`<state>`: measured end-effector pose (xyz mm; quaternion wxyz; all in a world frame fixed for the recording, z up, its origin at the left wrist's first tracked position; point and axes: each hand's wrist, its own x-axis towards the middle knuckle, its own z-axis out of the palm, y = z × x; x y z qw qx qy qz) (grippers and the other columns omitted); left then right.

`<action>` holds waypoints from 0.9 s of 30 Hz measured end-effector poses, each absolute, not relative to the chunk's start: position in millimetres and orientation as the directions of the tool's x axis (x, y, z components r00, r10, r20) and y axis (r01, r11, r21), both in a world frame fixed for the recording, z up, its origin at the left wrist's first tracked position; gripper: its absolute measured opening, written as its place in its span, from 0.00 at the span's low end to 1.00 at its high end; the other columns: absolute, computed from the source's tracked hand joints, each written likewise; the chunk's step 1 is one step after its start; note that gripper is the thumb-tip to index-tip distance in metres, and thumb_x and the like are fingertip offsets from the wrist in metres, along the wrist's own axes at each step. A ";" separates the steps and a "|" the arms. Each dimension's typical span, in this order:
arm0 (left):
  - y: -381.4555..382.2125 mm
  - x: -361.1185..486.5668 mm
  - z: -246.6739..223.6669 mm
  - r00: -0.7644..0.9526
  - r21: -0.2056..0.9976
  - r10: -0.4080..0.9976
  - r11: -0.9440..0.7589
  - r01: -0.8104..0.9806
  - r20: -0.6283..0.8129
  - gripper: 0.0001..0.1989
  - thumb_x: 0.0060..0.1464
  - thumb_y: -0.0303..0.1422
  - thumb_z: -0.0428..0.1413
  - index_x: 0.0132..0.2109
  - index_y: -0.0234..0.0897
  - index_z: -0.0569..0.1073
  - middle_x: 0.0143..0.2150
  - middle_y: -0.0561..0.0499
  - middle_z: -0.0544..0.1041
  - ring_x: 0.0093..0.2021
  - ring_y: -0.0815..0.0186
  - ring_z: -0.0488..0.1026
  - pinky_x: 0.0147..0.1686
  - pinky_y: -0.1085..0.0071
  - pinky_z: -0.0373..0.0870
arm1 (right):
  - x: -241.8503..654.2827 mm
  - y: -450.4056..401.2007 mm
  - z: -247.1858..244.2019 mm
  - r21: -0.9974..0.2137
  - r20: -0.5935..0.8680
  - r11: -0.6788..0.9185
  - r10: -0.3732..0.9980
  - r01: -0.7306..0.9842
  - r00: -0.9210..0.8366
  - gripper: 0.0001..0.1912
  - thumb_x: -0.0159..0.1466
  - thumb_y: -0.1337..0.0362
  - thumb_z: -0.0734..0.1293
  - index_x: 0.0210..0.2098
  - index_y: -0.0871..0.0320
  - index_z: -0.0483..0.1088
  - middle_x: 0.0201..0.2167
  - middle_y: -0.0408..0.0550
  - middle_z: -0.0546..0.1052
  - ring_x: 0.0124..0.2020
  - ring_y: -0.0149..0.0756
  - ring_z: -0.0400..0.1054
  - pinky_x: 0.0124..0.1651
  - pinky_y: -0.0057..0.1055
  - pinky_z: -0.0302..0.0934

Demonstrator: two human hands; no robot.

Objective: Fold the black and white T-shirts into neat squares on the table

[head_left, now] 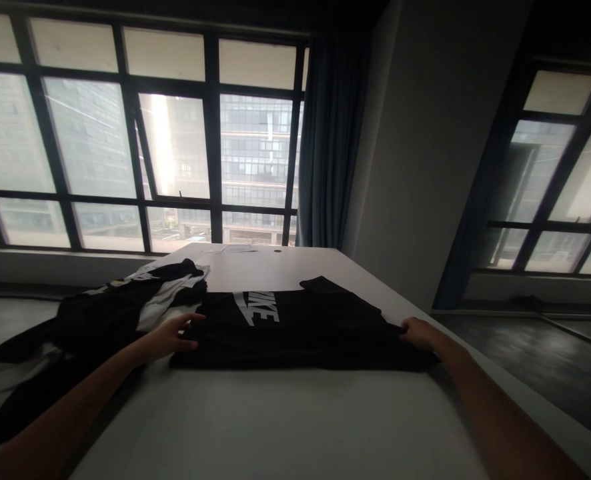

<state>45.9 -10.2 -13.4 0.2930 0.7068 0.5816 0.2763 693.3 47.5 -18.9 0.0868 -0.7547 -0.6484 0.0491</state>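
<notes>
A black T-shirt (pixel 315 333) with a white printed logo lies folded lengthwise across the white table (pixel 285 427), its sleeve sticking out at the far right. At its left end is my left hand (pixel 173 337), thumb and fingers apart, beside or lightly touching the cloth. My right hand (pixel 420 333) pinches the shirt's edge at the right end, with fingers closed on the fabric.
A heap of black and white clothes (pixel 125 300) hangs over the table's left edge. Papers (pixel 233 249) lie at the far end. Beyond stand windows, a blue curtain (pixel 330 147) and a pillar (pixel 420 133).
</notes>
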 end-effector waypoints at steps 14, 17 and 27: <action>2.9 36.8 -22.4 0.044 0.726 0.997 -0.074 0.683 0.060 0.36 0.37 0.38 0.59 0.57 0.35 0.69 0.36 0.50 0.78 0.32 0.58 0.76 0.31 0.64 0.73 | 684.0 43.9 -25.5 -0.454 -0.016 -0.081 0.996 0.887 0.083 0.20 0.51 0.71 0.69 0.45 0.62 0.75 0.34 0.52 0.80 0.36 0.43 0.75 0.39 0.32 0.66; 8.8 43.4 -30.0 0.003 0.576 0.986 -0.101 0.811 0.170 0.32 0.39 0.37 0.57 0.55 0.37 0.71 0.39 0.48 0.79 0.31 0.58 0.76 0.34 0.63 0.73 | 674.8 47.8 -24.7 -0.321 0.147 -0.091 0.978 0.943 0.145 0.17 0.56 0.71 0.67 0.46 0.62 0.74 0.38 0.55 0.80 0.41 0.44 0.74 0.44 0.33 0.65; -10.9 37.9 -11.1 0.302 0.665 0.953 -0.238 0.708 0.019 0.41 0.40 0.47 0.64 0.63 0.46 0.66 0.57 0.44 0.73 0.57 0.49 0.69 0.49 0.60 0.72 | 675.4 49.0 -26.6 -0.338 0.191 -0.022 0.977 0.941 0.092 0.26 0.58 0.53 0.69 0.53 0.59 0.71 0.46 0.57 0.79 0.46 0.48 0.74 0.46 0.35 0.66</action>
